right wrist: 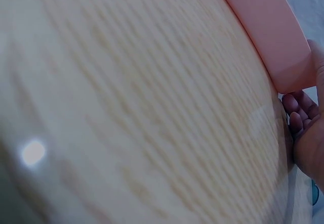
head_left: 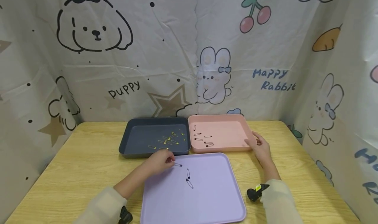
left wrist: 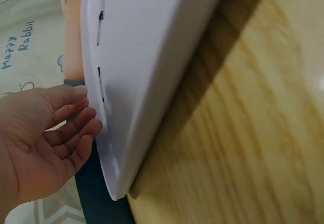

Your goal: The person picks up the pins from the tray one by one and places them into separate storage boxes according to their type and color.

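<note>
My left hand [head_left: 160, 161] hovers over the back-left corner of the lavender tray [head_left: 192, 206], its fingers loosely bent. No held object shows between thumb and fingers in the left wrist view. Nearest to it lies a black safety pin [head_left: 178, 165]; two more black safety pins [head_left: 188, 173] lie on the same tray. Just behind the hand, several gold safety pins [head_left: 168, 139] are in the dark grey tray [head_left: 125, 142]. My right hand [head_left: 260, 148] grips the front right corner of the pink tray [head_left: 228, 132], thumb over the rim and fingers outside. Several black safety pins [head_left: 199, 139] lie in its left part.
The dark grey and pink trays stand side by side at the back of the wooden table [head_left: 71, 171], with the lavender tray in front. A printed curtain [head_left: 165, 59] encloses the back and sides.
</note>
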### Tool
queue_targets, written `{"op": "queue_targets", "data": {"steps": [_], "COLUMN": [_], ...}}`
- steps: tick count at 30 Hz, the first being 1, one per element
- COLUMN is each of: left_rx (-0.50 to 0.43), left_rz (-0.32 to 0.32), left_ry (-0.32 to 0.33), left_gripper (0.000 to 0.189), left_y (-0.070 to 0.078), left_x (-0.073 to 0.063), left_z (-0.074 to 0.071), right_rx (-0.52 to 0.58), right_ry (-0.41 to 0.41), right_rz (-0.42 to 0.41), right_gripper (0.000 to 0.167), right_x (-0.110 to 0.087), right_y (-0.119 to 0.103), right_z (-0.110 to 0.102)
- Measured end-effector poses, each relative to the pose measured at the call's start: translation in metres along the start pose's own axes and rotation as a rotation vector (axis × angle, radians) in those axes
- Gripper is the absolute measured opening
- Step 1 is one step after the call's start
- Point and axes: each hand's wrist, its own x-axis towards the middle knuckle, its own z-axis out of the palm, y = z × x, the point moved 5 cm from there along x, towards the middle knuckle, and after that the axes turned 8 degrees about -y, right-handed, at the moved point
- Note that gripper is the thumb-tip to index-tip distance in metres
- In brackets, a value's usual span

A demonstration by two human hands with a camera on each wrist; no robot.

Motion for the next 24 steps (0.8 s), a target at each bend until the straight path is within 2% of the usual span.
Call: {"op": "queue_targets", "data": {"steps": [6,11,17,24], "left_rx": [0.072,0.114,0.125,0.083], "left_rz": [-0.035,-0.070,-0.082,-0.060], "left_ry": [-0.024,-0.019,-0.008,-0.023], "left_gripper": [0.008,0.005,0.006,0.010], "left_y": [0.001,0.003,0.003,0.002], "left_x": [0.001,0.001,0.001,0.002], "left_z": [0.008,0.010,0.011,0.012], "right_rx": [0.005,0.001,0.002,0.008], "right_ry": [0.005,0.006,-0.002,-0.007], "right_rz": [0.005,0.006,0.006,0.004], "right_gripper": [0.067,0.067,0.069,0.068], "right_x": [0.000,0.001,0.002,0.002], "right_y": [0.000,0.002,0.003,0.002], "right_z": [0.000,-0.001,-0.001,0.000]}}
